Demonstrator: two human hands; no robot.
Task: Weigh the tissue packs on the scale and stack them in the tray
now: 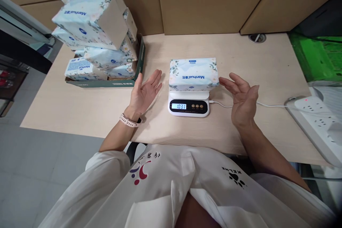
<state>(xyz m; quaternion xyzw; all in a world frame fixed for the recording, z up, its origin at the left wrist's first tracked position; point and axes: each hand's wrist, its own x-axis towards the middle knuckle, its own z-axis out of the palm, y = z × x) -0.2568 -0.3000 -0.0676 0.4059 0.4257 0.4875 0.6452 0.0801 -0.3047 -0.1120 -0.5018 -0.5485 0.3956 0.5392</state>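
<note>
Head view: tissue pack (193, 74) lies flat on the white kitchen scale (189, 105), which stands on the pale desk (80, 107) just ahead of the person; the scale's display (179, 106) is lit and shows digits, seemingly 103.1; the left hand (144, 92) hovers beside the pack's left end, palm turned inward, fingers straight and lightly spread, holding nothing and standing a little apart from the wrapper; a pink wrist strap (128, 120) circles that arm; the right hand (242, 98) mirrors it at the pack's right end, fingers loosely spread and slightly curled, its fingertips very near the wrapper, though whether they touch it I cannot tell; a white cable (269, 105) runs from the scale under that hand toward the power strip (317, 114) at the right edge; to the left, a heap of like tissue packs (93, 32) is stacked in a shallow green-sided carton tray (107, 82); cardboard boxes (213, 0) line the back of the desk. Judging by the open palms either side and the lit reading, the weighing step looks in hand, with the pack resting free on the platform; lifting it would call for both palms to close on its short ends and rise evenly, keeping clear of the cable.
</note>
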